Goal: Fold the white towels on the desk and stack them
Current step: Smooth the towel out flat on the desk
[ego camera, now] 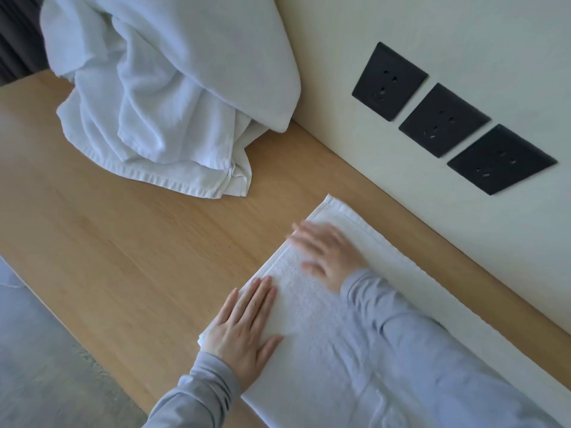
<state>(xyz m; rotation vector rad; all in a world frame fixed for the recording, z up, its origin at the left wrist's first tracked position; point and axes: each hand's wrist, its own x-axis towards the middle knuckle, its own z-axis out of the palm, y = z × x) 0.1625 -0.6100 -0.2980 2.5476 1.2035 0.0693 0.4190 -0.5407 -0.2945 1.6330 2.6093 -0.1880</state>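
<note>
Item: folded towel (304, 307), white, terry weave, laid flat as a long band on the wooden surface (123, 242). It lies at the lower right, running from near the middle toward the bottom right corner, its far long edge close along the wall (463, 41); a hemmed short end points toward the heap. Left hand (244, 332): palm down on the near edge of the towel, fingers straight and together, thumb spread to the side; the grip is flat and wide, holding nothing, pressing on the cloth. Right hand (330, 257): palm down further along the same towel near its hemmed end, fingers spread and straight, outline blurred; the grip is likewise flat and wide, holding nothing. Both arms in grey sleeves, left sleeve (197, 393), right sleeve (417, 350), the right lying across the towel. Item: heap of unfolded towels (154, 103), white, crumpled, at the upper left of the surface, leaning against the wall, well apart from the folded towel, hemmed edges spilling forward. Fixtures: three black sockets (444, 120) set in a row on the wall. Grey floor (37, 366) beyond the surface's near edge, lower left.
</note>
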